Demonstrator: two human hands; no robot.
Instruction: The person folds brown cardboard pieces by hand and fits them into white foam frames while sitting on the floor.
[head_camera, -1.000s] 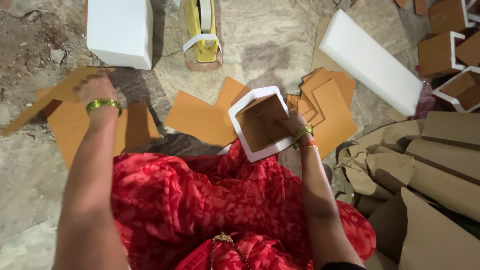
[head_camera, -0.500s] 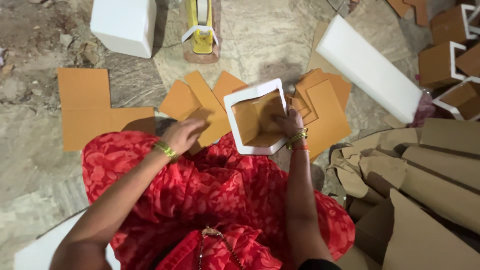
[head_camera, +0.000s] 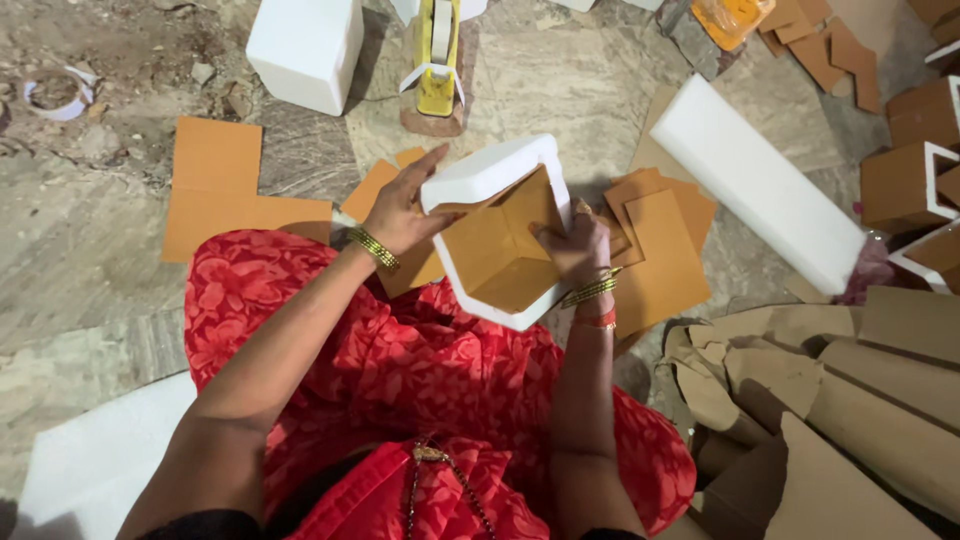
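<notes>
A white foam frame lined with brown cardboard (head_camera: 497, 240) rests on my lap above the red patterned cloth. My left hand (head_camera: 405, 210) grips its left white rim, fingers spread along the edge. Pressed into the frame's opening, my right hand (head_camera: 572, 245) pushes against the cardboard lining on the right side. Under and around the frame lie flat brown cardboard pieces (head_camera: 665, 250) on the stone floor.
An L-shaped cardboard sheet (head_camera: 225, 195) lies at left. A white foam block (head_camera: 305, 50) and a yellow tape dispenser (head_camera: 438, 60) sit ahead. A long foam slab (head_camera: 755, 180), finished boxes (head_camera: 910, 180) and a cardboard pile (head_camera: 830, 400) are at right.
My left hand let go of the L-shaped sheet at left and came across to the foam frame's rim. The frame has tilted and come closer.
</notes>
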